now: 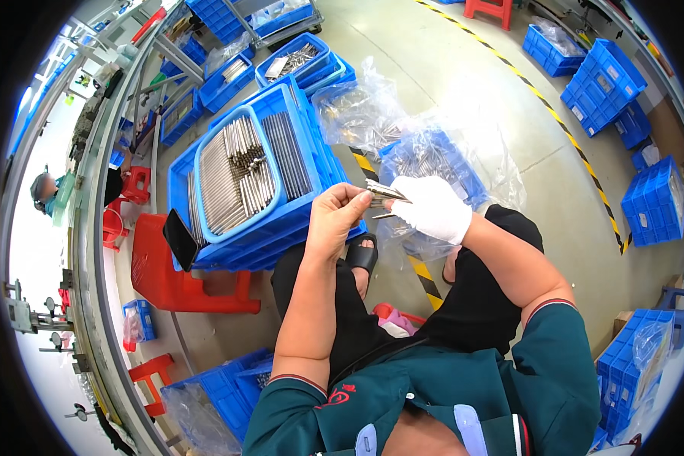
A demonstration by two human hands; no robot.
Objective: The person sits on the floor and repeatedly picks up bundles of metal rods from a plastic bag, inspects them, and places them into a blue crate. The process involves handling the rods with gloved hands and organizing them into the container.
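Rods (384, 194), a small metal bunch, bridge my two hands just right of the stacked blue crate (311, 163), their long axis running left to right. My bare left hand (336, 216) pinches the near ends and my gloved right hand (433, 207) clamps the far ends. That crate holds neat rows of similar rods, and beyond my right hand a bag-lined blue bin (433, 156) holds more.

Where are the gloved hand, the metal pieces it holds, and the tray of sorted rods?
right hand (433, 207), head view, on the back of the white glove.
metal pieces (381, 192), head view, on the bundle between both hands.
blue tray (277, 207), head view, on its near rim.
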